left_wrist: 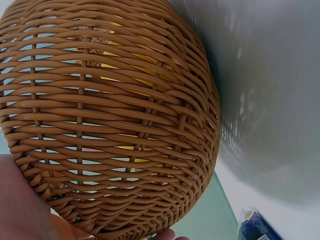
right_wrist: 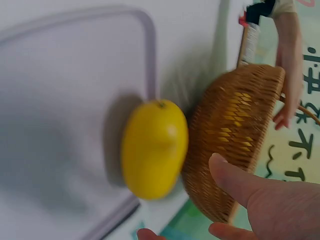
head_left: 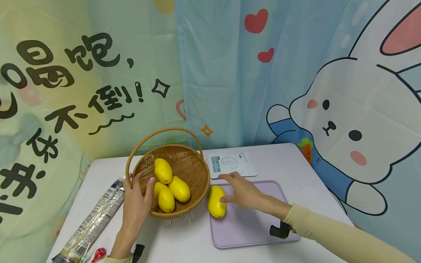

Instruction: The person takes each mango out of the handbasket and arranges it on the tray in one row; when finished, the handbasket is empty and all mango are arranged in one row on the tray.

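Green-yellow curtain (head_left: 131, 78): black Chinese lettering; "不倒!" is legible above a wavy line, other characters uncertain. White packet (head_left: 231, 165) and silver wrapper (head_left: 95, 219): print too small to read.

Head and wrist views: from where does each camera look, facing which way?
Head: on the head, facing forward and down at basket and tray; left hand and right hand show.
Left wrist: worn there, facing basket's side; left hand partly shows.
Right wrist: worn there, facing yellow fruit; both hands show.
Head and right wrist share tray.
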`<move>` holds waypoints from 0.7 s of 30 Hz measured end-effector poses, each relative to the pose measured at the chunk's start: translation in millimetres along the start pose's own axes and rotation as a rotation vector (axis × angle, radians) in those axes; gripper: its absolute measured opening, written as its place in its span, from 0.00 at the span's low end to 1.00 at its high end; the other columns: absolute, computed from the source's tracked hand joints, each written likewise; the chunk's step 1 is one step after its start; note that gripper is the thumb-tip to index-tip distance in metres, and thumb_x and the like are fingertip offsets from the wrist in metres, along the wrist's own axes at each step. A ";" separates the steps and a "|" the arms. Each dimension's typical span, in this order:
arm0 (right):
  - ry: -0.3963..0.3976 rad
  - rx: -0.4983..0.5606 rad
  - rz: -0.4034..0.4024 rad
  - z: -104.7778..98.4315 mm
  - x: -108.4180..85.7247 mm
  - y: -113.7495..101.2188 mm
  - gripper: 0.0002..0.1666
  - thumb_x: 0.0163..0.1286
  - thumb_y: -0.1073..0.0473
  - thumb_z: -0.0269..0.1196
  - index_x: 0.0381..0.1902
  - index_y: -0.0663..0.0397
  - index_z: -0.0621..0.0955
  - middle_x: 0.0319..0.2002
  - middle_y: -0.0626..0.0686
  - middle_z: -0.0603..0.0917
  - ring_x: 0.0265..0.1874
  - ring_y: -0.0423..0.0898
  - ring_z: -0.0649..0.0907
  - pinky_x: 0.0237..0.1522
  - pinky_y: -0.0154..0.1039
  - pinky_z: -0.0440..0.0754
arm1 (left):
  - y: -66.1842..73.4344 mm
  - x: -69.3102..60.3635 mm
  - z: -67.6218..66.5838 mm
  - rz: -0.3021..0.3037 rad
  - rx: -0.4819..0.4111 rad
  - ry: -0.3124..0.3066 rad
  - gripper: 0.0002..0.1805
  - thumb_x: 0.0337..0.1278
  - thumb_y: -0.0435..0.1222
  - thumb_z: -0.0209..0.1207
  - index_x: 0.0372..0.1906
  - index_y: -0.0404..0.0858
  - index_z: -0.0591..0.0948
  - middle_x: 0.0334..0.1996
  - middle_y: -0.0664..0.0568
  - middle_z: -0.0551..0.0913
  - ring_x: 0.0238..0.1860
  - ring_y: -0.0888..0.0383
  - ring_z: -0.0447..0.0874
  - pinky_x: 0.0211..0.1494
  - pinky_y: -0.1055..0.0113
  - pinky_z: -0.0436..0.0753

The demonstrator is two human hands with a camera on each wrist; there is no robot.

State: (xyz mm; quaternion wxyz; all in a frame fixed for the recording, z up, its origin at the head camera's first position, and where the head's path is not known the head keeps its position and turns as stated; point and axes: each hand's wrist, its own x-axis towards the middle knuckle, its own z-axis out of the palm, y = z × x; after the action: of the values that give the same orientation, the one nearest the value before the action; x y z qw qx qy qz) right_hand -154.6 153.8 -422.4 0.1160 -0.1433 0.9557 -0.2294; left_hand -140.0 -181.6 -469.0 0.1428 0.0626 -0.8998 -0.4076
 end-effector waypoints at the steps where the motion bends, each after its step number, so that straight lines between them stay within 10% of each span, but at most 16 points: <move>1: 0.010 -0.013 -0.008 -4.9 0.8 -1.7 0.45 0.60 0.47 0.76 0.73 0.45 0.71 0.64 0.59 0.76 0.52 0.53 0.81 0.54 0.52 0.84 | 0.1 0.1 0.0 0.000 -0.001 -0.001 0.38 0.75 0.58 0.47 0.75 0.34 0.65 0.78 0.29 0.50 0.72 0.27 0.61 0.65 0.30 0.71; 14: -0.024 0.101 -0.321 -57.7 26.1 -34.8 0.36 0.67 0.49 0.71 0.70 0.49 0.75 0.65 0.55 0.78 0.57 0.52 0.81 0.48 0.40 0.85 | -1.6 -1.0 1.1 0.001 0.008 0.014 0.38 0.75 0.58 0.48 0.75 0.34 0.65 0.77 0.29 0.50 0.72 0.26 0.61 0.64 0.29 0.70; 21: -0.124 0.144 -0.350 -61.8 60.4 -60.9 0.36 0.68 0.46 0.70 0.71 0.44 0.73 0.67 0.52 0.76 0.62 0.50 0.78 0.57 0.43 0.82 | 0.5 0.1 1.3 0.003 0.007 0.005 0.38 0.76 0.58 0.47 0.75 0.34 0.65 0.78 0.29 0.50 0.72 0.26 0.60 0.64 0.29 0.70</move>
State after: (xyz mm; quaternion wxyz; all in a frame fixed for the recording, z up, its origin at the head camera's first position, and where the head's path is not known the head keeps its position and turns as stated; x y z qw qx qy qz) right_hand -215.3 107.1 -349.4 0.1429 -0.3122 0.8885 -0.3046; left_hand -140.5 -180.4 -469.4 0.1457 0.0629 -0.9009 -0.4040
